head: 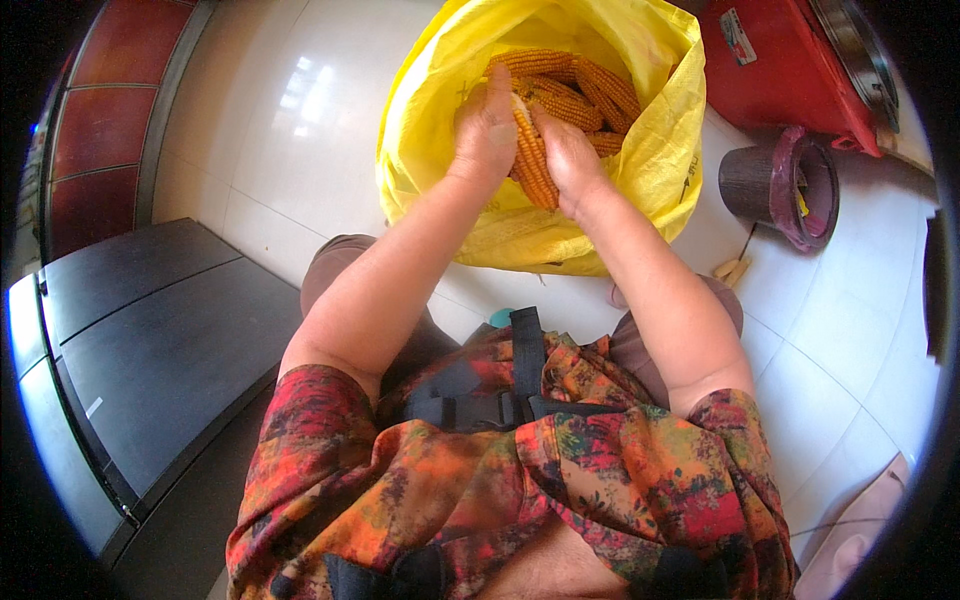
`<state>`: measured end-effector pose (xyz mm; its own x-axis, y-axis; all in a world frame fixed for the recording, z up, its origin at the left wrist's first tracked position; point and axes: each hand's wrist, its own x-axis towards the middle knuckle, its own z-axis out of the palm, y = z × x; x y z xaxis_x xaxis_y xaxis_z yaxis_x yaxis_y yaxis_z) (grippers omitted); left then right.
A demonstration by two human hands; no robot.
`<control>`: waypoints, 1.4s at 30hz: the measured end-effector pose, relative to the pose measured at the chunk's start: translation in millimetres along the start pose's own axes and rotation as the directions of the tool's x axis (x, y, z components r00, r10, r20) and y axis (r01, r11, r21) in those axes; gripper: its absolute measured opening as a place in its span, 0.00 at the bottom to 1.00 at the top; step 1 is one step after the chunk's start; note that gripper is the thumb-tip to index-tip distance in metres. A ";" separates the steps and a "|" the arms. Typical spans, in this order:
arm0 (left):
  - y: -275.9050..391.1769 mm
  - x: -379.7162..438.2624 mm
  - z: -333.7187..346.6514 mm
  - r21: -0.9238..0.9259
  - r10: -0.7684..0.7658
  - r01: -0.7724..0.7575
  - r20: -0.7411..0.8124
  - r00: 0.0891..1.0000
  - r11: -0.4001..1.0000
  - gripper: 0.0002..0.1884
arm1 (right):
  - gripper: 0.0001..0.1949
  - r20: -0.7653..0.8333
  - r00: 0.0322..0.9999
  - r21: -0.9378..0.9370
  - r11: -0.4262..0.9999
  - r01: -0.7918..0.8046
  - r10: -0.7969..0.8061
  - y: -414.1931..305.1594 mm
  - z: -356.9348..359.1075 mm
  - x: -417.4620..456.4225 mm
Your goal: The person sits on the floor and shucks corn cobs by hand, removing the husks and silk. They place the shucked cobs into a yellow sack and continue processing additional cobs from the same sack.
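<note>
Both my hands grip one ear of dried orange corn (535, 161) over the mouth of a yellow woven sack (420, 135). My left hand (491, 135) lies along the ear's left side, its thumb pointing up. On the other side my right hand (571, 154) presses against it. A pale patch without kernels shows near the ear's upper end. Several more corn ears (566, 94) lie inside the sack behind my hands. The fingers under the ear are mostly hidden.
A dark waste bin (746, 180) with a purple liner lies tilted at the right, below a red container (780, 67). Bare corncobs (733, 270) rest on the tiled floor (262, 172). A dark low cabinet (165, 322) stands to my left.
</note>
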<state>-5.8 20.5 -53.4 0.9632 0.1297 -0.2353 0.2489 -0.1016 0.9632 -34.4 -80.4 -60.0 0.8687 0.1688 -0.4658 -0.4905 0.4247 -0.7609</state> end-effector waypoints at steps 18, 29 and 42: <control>5.3 10.3 -17.6 -0.623 -0.174 0.324 0.291 0.941 0.711 0.10 | 0.24 0.094 0.979 -0.457 0.865 0.205 -0.182 -8.7 -14.4 -2.3; 7.1 14.5 -16.4 -0.643 -0.247 0.369 0.275 0.929 0.671 0.09 | 0.25 0.087 0.996 -0.349 0.936 0.038 -0.008 -16.7 -2.8 -10.5; 15.0 17.7 -21.7 -0.719 -0.252 0.334 0.224 0.942 0.610 0.09 | 0.24 0.100 0.995 -0.291 0.957 0.002 0.029 -24.7 -7.1 -13.7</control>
<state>12.7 42.7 -40.3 0.8669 -0.0731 -0.4930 0.4009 0.6900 0.6026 -34.7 -99.6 -38.0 0.8568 0.2692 -0.4399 -0.4880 0.1473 -0.8603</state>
